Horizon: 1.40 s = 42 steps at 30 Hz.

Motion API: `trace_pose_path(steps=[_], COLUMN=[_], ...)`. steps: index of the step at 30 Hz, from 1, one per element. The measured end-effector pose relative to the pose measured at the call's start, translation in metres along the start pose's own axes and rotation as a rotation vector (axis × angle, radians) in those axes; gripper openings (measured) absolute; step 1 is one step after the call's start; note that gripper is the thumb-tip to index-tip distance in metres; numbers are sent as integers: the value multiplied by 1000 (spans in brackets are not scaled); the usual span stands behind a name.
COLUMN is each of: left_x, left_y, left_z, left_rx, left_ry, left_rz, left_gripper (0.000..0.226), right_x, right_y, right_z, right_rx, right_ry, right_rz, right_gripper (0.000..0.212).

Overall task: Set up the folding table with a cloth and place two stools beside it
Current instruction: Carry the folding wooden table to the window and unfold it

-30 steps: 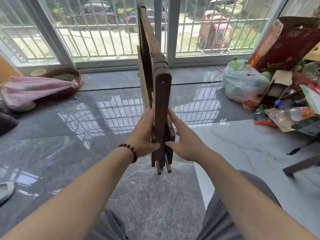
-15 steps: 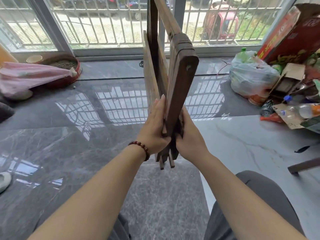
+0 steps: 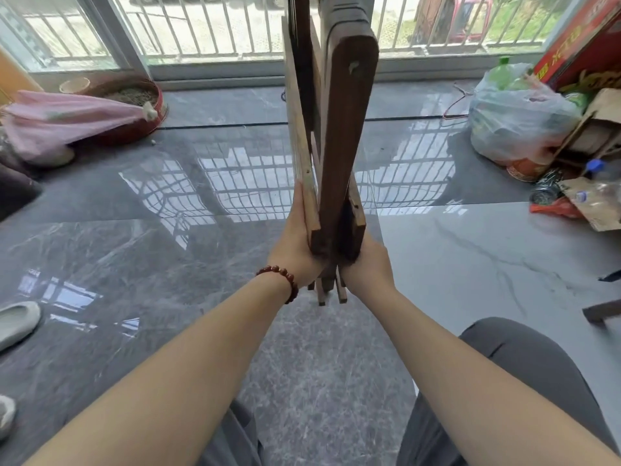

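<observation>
Now the folding table (image 3: 336, 129), folded flat, stands upright above the grey floor (image 3: 168, 264), sandwiched between both hands; the left hand (image 3: 295, 250) presses it with straight fingers; the right hand (image 3: 368, 264) hides its fingers behind the wood.

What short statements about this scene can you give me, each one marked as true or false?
1. The folded dark brown wooden table is held upright between the left hand and the right hand. True.
2. A cloth covers the table. False: the table is folded and bare.
3. The bracelet of red-brown beads is on the right wrist. False: it is on the left wrist.
4. A full white plastic bag sits on the glossy grey floor at the right. True.
5. The pink cloth lies beside that bag. False: it lies at the far left, well apart from the bag.
</observation>
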<state>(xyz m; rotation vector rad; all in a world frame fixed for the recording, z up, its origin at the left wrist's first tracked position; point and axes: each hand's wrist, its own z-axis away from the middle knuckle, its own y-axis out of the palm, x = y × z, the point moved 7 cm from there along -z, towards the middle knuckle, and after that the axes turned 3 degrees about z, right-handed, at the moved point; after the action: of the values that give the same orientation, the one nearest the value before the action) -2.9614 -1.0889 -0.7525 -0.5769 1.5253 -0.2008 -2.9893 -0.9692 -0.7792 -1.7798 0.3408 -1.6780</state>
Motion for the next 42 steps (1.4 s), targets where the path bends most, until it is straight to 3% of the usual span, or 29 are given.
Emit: trace_pose_path(steps=[5, 16, 18, 21, 23, 26, 30, 36, 42], left_x=[18, 32, 29, 26, 29, 38, 47, 56, 56], left_y=[10, 5, 1, -4, -6, -6, -12, -15, -10], left_z=[-1, 2, 2, 4, 7, 9, 12, 13, 18], left_rx=[-26, 12, 17, -22, -48, -49, -62, -67, -31], left_ry=[-83, -170, -156, -102, -124, -172, -218, -227, -341], left_rz=[-67, -81, -54, -85, -80, -66, -89, -138, -139], left_gripper=[100, 106, 103, 92, 85, 64, 40, 35, 54], right_x=[-14, -26, -38, -61, -61, -55, -54, -46, -44], right_y=[5, -7, -1, 10, 13, 17, 27, 42, 39], right_z=[-7, -2, 2, 14, 15, 14, 15, 13, 8], right_rx=[-11, -34, 10, 118, 120, 97, 114, 171, 262], right_ry=[2, 112, 213, 458, 464, 416, 397, 342, 375], right_rz=[75, -44, -82, -45, -4, 10, -22, 33, 138], right_gripper=[23, 22, 9, 62, 70, 61, 31, 11, 24])
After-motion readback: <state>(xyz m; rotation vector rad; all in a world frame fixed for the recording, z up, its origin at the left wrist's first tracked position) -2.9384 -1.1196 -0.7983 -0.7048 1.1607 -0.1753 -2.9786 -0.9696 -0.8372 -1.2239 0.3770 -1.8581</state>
